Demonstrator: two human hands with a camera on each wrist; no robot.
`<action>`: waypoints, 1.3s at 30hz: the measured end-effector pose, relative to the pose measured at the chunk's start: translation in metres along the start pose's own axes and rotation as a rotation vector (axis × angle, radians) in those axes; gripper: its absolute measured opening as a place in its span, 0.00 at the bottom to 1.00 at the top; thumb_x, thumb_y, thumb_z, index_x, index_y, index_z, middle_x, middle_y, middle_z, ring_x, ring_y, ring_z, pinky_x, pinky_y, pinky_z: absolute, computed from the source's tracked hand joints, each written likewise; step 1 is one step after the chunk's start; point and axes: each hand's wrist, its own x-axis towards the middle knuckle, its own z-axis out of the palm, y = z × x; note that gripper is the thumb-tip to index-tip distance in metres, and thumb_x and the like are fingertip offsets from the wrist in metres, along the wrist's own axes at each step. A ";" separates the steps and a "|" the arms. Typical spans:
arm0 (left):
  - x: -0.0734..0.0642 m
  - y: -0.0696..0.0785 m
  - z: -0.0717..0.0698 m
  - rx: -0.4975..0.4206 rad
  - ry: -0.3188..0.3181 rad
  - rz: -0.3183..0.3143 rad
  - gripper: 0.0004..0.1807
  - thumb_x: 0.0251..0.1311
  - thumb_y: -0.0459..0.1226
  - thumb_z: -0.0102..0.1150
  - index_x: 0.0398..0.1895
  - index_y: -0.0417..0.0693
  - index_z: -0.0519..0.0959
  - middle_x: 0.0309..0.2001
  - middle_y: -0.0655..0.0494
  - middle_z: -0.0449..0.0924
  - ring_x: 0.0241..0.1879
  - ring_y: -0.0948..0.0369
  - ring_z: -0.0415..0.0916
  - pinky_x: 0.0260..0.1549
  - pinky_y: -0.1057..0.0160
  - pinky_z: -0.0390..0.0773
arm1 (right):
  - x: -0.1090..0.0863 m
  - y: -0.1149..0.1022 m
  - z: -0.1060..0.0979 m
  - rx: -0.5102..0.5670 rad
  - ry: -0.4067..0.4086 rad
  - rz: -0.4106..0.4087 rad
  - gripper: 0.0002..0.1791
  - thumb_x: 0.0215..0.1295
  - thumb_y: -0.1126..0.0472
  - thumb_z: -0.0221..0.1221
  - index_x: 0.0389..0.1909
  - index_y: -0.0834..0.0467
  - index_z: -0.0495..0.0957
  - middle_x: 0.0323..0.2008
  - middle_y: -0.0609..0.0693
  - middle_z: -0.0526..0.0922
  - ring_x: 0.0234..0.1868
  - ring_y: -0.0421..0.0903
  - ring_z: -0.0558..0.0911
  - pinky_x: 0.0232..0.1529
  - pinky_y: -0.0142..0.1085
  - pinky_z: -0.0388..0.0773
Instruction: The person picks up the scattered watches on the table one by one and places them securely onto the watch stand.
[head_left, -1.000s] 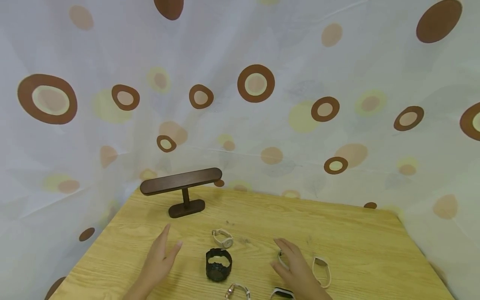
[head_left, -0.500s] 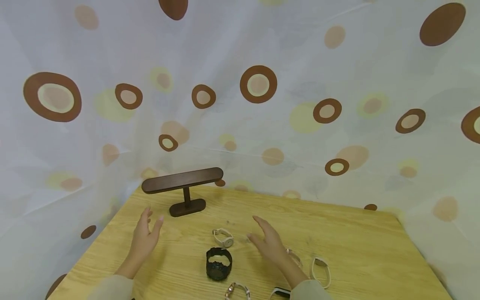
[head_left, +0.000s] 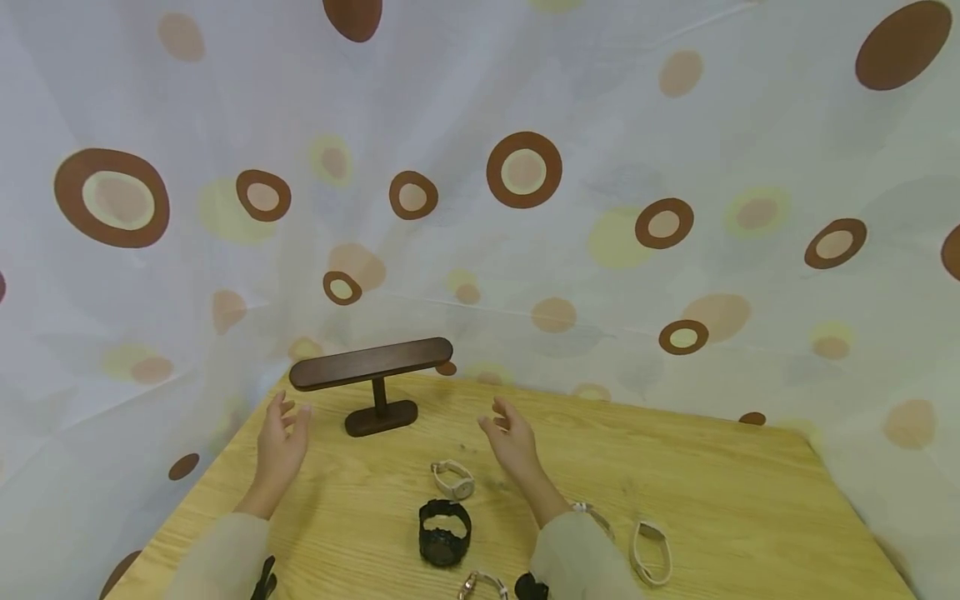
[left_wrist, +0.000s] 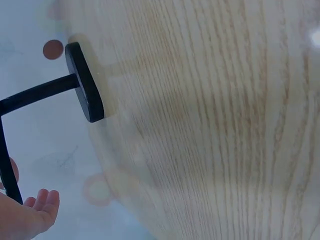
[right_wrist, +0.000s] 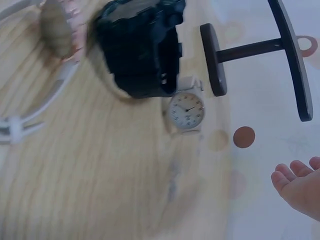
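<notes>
My left hand (head_left: 281,446) is raised left of the dark wooden bar stand (head_left: 371,364), fingers loosely bent, holding nothing. On the other side, my right hand (head_left: 516,446) is up over the table with relaxed fingers, also holding nothing. Between the hands lie a white wristwatch (head_left: 464,488) and, nearer, a chunky black watch (head_left: 441,548). The right wrist view shows the white watch's round dial (right_wrist: 186,111) upward and the right hand (right_wrist: 302,187) apart from it. In the left wrist view the left hand (left_wrist: 30,215) appears near the bar's end; contact cannot be told.
A light-banded watch (head_left: 468,585) is cut off at the bottom edge. A pale looped band (head_left: 667,562) lies at the right, and another band (head_left: 596,515) is partly behind the right forearm. A dotted curtain (head_left: 555,250) hangs behind the wooden table (head_left: 712,467).
Both hands have moved forward, away from the camera, and the right hand has shifted left, off the watches at the right. The watches and the stand stay in place.
</notes>
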 end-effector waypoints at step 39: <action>0.019 0.027 -0.010 -0.018 0.007 -0.134 0.35 0.71 0.50 0.30 0.72 0.36 0.42 0.66 0.32 0.54 0.64 0.39 0.56 0.61 0.40 0.63 | 0.030 -0.039 0.002 -0.042 0.021 -0.032 0.30 0.65 0.58 0.53 0.66 0.64 0.60 0.63 0.64 0.67 0.60 0.61 0.70 0.61 0.52 0.69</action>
